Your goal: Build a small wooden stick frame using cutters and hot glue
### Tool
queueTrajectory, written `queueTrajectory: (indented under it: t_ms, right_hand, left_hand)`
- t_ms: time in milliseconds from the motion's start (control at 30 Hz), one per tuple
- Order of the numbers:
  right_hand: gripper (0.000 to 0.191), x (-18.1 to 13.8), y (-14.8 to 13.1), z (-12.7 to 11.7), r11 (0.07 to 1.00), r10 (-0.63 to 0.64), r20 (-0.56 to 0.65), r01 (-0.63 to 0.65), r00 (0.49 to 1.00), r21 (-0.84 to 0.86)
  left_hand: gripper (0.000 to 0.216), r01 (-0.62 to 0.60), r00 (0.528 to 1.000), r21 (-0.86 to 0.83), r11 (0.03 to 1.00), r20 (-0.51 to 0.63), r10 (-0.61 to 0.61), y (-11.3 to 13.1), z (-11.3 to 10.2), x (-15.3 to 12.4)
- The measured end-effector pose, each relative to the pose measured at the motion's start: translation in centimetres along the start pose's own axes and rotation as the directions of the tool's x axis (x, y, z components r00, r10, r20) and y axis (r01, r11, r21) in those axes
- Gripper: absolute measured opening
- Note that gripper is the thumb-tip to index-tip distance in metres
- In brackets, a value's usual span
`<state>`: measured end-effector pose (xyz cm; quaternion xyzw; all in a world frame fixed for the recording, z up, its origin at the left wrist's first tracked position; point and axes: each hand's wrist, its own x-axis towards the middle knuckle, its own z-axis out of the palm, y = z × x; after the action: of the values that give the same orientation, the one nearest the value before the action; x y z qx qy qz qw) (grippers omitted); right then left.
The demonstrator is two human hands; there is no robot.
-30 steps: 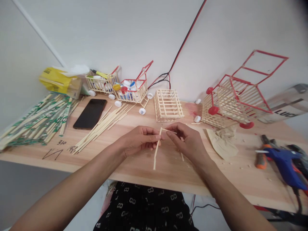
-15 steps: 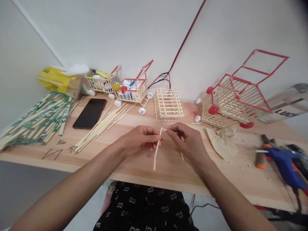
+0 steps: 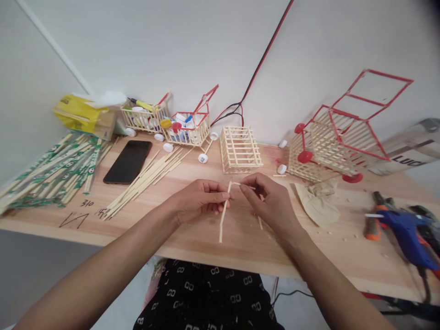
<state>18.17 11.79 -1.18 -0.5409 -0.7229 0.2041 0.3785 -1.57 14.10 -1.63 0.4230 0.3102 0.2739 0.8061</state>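
My left hand [image 3: 206, 197] pinches a bent bamboo stick [image 3: 224, 214] between thumb and fingers, and the stick's lower end angles down over the table. Opposite it, my right hand [image 3: 264, 197] is closed on a second thin stick [image 3: 236, 184], whose tip meets or nearly meets the top of the first one. Another stick end [image 3: 260, 223] shows below my right palm; whether it joins the others is hidden. Just beyond the hands stands a small slatted stick basket [image 3: 241, 150].
Loose sticks [image 3: 144, 183], a phone [image 3: 128, 162] and wrapped chopsticks [image 3: 65, 176] lie left. Two cap-filled miniature carts [image 3: 187, 130] stand behind. At right are a red-trimmed cart [image 3: 338, 137], crumpled brown paper [image 3: 318, 206], a bottle [image 3: 409, 149] and a blue glue gun [image 3: 407, 233].
Both hands keep almost the same place and grip. The stick in my right hand has shifted very slightly at its tip near the top of the left one.
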Motion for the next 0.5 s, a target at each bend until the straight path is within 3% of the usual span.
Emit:
queueTrajectory:
  t_ms: [500]
  right_hand:
    - [0.007,-0.11,-0.17,0.06,0.999,-0.027,-0.006,0.027,1.000,-0.019]
  left_hand:
    - [0.021,0.005,1.000,-0.008,1.000,-0.014,-0.006,0.13,0.14,-0.09]
